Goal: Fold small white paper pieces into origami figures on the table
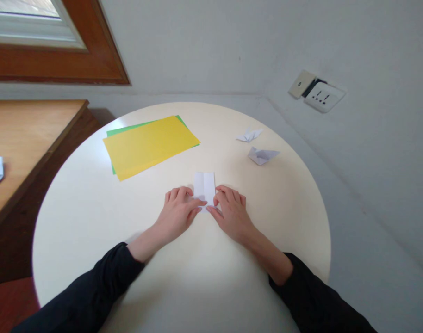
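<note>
Paper [204, 184], white and folded, lies near the middle of the round table [93, 222]. Both hands press on its near edge: the left hand [178, 210] has its fingers together and flat on the paper, and the right hand [230, 210] pinches the paper's corner with curled fingers. Beyond the paper to the left lies a yellow sheet [149, 145] on top of a green sheet [119, 130]. Beyond the paper to the right lie two small folded white figures [263, 155], well apart from it. Nothing stands between the hands and the paper.
</note>
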